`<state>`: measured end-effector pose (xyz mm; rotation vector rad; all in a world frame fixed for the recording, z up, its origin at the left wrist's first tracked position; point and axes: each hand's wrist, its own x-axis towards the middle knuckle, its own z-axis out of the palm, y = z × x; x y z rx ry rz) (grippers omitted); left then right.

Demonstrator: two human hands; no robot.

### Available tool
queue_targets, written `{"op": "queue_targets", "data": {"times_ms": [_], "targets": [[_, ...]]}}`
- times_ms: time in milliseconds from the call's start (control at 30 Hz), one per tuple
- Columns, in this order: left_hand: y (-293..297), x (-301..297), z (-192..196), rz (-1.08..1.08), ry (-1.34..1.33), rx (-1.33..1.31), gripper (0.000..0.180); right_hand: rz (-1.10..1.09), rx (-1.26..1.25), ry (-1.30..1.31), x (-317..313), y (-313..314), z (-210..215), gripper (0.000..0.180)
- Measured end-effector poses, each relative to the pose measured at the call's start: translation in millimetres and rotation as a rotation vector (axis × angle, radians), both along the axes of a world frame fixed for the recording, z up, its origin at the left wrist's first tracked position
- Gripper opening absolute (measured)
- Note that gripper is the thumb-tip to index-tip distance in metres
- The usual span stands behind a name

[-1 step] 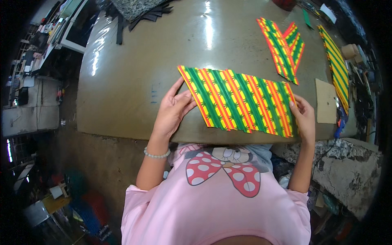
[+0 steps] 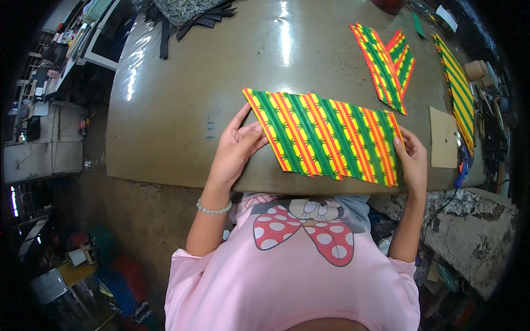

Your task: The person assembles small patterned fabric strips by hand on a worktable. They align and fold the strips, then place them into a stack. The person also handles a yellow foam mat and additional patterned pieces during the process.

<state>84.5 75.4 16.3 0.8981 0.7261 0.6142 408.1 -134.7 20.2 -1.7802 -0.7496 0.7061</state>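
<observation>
— Head view: has anything shifted from the earlier picture?

— Nothing I can make out. The striped sheet (image 2: 326, 135) lies in the same spot, flat on the desk (image 2: 182, 110) at centre frame, and both hands sit where they did. I'd judge this a hold or squaring-up, not a move under way.

— How do the hands sit?

— The left hand (image 2: 234, 151) rests on the sheet's left end, its fingers (image 2: 251, 132) spread apart and lying flat, thumb pointing up-frame, nothing pinched. The right hand (image 2: 413, 160) is at the sheet's right end with fingers curled against the edge; whether they grip it or only touch, I cannot tell.

— Edges?

— The sheet's lower edge runs close along the desk's near rim, its lower right corner nearly at it. Its ends are cut on a slant.

— Room to move?

— Plenty up-frame and to the left, where the desk is bare and glossy. To the right it is tighter: a brown card piece (image 2: 443, 138) lies just beside the right hand, smaller striped offcuts (image 2: 383, 63) sit above it, and a long striped strip (image 2: 457, 91) follows the right rim. Dark foam scraps (image 2: 187, 14) lie well apart at the top left.
</observation>
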Motion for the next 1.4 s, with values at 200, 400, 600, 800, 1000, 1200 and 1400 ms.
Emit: {"op": "queue_targets", "data": {"times_ms": [200, 400, 600, 800, 1000, 1200, 1400], "targets": [[-20.5, 23.5, 5.3, 0.229, 0.895, 1.129, 0.068, -0.087, -0.188, -0.483, -15.4, -6.4, 7.6, 0.031], [-50.0, 45.7, 2.0, -0.099, 0.908, 1.375, 0.053, -0.086, -0.14, -0.555, -18.5, -12.6, -2.6, 0.024], [-30.1, 26.5, -1.2, -0.148, 0.956, 1.408, 0.051, -0.044, -0.141, -0.476, -26.0, -14.6, 5.6, 0.025], [-10.6, 7.7, 4.2, -0.054, 1.084, 1.393, 0.042, 0.026, -0.148, -0.59, -63.9, 8.4, 5.4, 0.021], [-45.4, 50.0, 1.9, -0.011, 0.8, 1.227, 0.044, 0.059, -0.102, -0.736, -76.9, 19.5, 2.7, 0.02], [-57.5, 64.8, -9.6, -0.225, 1.0, 1.397, 0.065, 0.051, -0.1, -0.726, -76.0, 16.2, -0.2, 0.02], [-56.0, 61.4, -14.0, -0.225, 1.02, 1.403, 0.065, 0.085, -0.119, -0.767, -74.3, 12.2, -4.3, 0.023]]}}
